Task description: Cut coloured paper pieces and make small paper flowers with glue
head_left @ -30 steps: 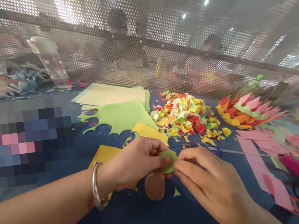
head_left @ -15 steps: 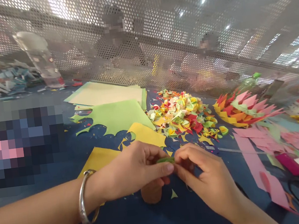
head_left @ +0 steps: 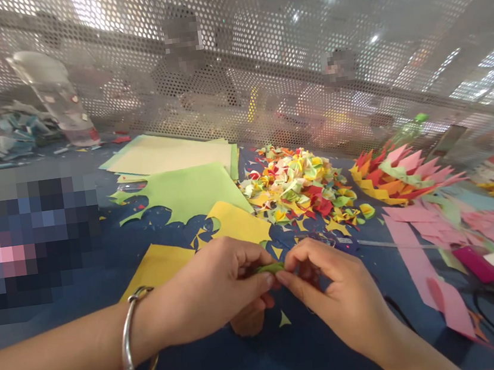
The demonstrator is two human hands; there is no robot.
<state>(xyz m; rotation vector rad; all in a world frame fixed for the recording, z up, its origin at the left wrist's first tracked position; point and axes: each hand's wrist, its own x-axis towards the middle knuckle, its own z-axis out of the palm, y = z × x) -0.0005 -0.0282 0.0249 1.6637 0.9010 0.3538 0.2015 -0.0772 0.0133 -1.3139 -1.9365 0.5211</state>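
A small green paper piece (head_left: 270,267) is pinched between the thumb and fingers of my left hand (head_left: 210,291), which wears a silver bangle (head_left: 130,349). My right hand (head_left: 338,288) grips the near end of the same piece, thumb and forefinger closed together. Both hands hang low over the blue table (head_left: 215,366). Behind them lie yellow paper (head_left: 238,222) with a curved cut and a green sheet (head_left: 192,195) with scalloped edges. Below my left hand is a brown rounded shape (head_left: 249,324), mostly hidden.
Small folded paper pieces (head_left: 307,180) form a colourful heap at the back. To the right stand a spiky folded-paper ring (head_left: 401,175), pink strips (head_left: 412,261) and a magenta tool (head_left: 487,275) with a cord. A bottle (head_left: 61,103) stands back left, before the perforated screen (head_left: 255,70).
Both hands have shifted slightly left in view, still around the green paper piece. My right fingertips now press nearer to my left thumb. The whole scene has drifted a little left.
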